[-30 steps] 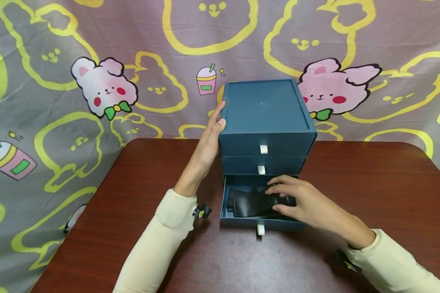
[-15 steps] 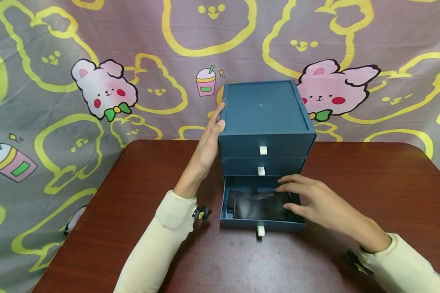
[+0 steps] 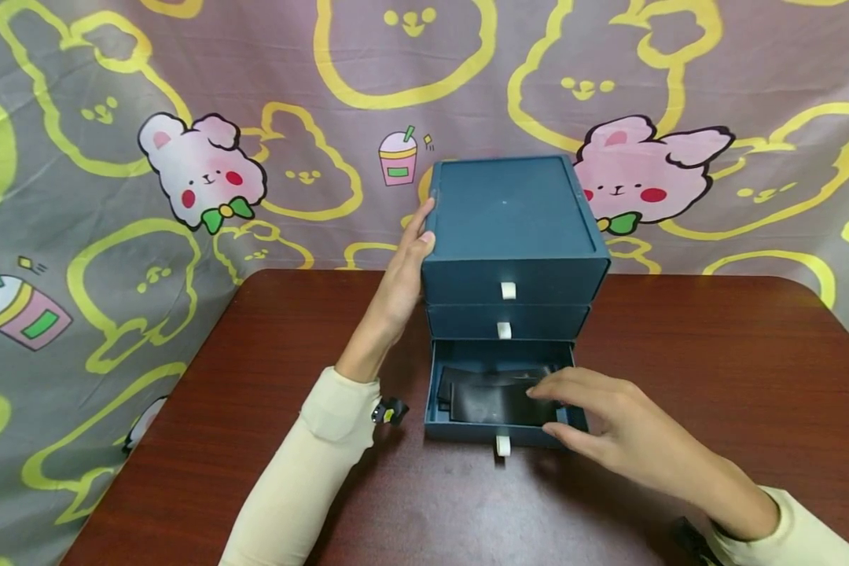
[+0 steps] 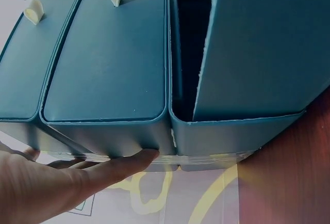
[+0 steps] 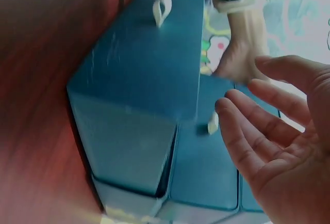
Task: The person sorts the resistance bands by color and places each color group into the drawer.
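Observation:
A dark blue drawer box of three stacked drawers stands on the table. Its bottom drawer is pulled out. Flat, shiny black pieces lie overlapped inside it; their kind I cannot tell. My left hand rests against the box's left side, thumb near the front edge; the left wrist view shows that hand lying along the side wall. Over the drawer's right front corner hovers my right hand, fingers loosely bent and partly hiding the corner. In the right wrist view this hand holds nothing.
White loop tabs, such as the top one, mark the drawer fronts. The reddish-brown wooden table extends to both sides of the box. Behind it hangs a cloth with cartoon rabbits.
My right hand has drawn back from over the black pieces, to the right and toward me, uncovering more of them. They lie flatter now. The left hand stays put.

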{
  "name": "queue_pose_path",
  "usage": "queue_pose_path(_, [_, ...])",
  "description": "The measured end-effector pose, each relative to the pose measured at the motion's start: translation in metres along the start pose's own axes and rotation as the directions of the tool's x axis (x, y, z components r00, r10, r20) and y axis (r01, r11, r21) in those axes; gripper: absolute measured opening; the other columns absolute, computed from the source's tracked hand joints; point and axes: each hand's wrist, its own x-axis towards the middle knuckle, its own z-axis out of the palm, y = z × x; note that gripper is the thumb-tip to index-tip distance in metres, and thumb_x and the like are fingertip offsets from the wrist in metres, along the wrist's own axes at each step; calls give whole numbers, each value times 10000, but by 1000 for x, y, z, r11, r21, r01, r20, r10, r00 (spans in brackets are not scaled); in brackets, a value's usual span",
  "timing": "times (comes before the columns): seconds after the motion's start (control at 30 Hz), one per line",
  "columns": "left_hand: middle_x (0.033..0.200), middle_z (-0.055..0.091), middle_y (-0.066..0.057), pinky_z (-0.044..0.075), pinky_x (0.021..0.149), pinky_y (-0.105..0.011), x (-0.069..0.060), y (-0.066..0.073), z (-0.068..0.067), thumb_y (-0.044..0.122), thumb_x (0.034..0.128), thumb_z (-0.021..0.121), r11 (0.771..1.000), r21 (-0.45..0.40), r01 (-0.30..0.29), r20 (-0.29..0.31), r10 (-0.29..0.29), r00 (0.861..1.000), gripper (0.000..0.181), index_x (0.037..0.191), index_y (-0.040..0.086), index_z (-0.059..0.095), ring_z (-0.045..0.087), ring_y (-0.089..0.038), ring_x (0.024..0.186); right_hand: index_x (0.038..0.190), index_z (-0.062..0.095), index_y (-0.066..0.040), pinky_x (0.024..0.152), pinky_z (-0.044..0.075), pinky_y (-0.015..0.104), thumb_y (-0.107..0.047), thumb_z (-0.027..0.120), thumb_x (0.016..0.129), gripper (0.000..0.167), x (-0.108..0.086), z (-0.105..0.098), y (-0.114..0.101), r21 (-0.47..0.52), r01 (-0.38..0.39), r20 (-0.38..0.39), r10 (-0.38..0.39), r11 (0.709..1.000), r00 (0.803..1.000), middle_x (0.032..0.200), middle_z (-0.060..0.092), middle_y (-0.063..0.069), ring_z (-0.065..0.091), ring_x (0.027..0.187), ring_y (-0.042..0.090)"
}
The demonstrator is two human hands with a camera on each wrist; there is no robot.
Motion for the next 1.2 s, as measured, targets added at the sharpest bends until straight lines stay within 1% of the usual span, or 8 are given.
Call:
queue_pose_path(0.13, [1762,100,49,60,1295,-624,-1,0,0,384,1106,310,1000,-2,3,2,-3,1000,604,1687,282,176,96,-189,1624,1220,742,-162,721,619,264,-73,848,851,394,-6,9,-6,82,-3,28,1,997,1000,1145,768,-44,708,968,98])
queue_pose_path(0.23, [1762,99,45,60,1293,-628,-1,1,0,386,1106,311,1000,-5,4,1,-4,1000,604,1686,283,179,98,-194,1624,1224,737,-115,637,580,213,-42,835,858,386,-10,18,-7,156,35,32,-40,987,999,1080,780,5,668,875,33])
queue_pose_path(0.33, [1763,100,39,61,1294,-625,-1,1,0,386,1105,313,1000,-5,2,0,-2,1000,606,1687,278,180,100,-198,1624,1222,736,-80,618,549,188,-25,821,868,368,-14,27,-7,201,55,39,-65,978,997,1036,779,26,625,835,-28])
queue_pose_path(0.53, [1762,103,42,60,1296,-616,0,0,0,393,1100,314,1000,-1,3,0,-3,1000,612,1687,281,178,103,-196,1622,1223,734,-60,622,551,179,-31,785,910,319,-16,41,-8,263,2,112,-33,965,993,1033,795,33,628,800,-75])
queue_pose_path(0.73, [1762,102,42,61,1294,-624,0,-1,0,391,1100,316,1000,0,0,-1,0,1000,613,1687,278,178,104,-200,1621,1224,750,-58,636,565,186,-10,781,899,330,-15,49,-10,237,-11,118,-17,972,993,1081,803,70,625,802,-75])
queue_pose_path(0.97, [1763,109,43,68,1310,-567,2,0,0,370,1104,319,1000,-13,-10,1,10,1000,608,1686,256,186,103,-178,1625,1252,743,-61,613,539,177,-48,764,927,326,-11,55,-12,237,-103,155,67,966,986,1037,800,25,614,750,-89])
queue_pose_path(1.1, [1762,109,43,72,1307,-573,2,0,0,370,1108,318,1000,-12,-9,1,9,1000,603,1686,258,186,105,-181,1624,1226,757,-75,629,510,184,-33,765,916,313,-10,60,-14,175,-88,126,67,981,990,1060,812,33,570,730,-92])
queue_pose_path(1.2, [1762,104,44,70,1306,-579,1,0,0,375,1106,317,1000,-13,-6,3,6,1000,607,1686,261,183,100,-181,1625,1187,776,-104,680,559,225,-38,768,912,282,-9,65,-15,109,-68,97,58,992,994,1075,815,12,641,811,-53])
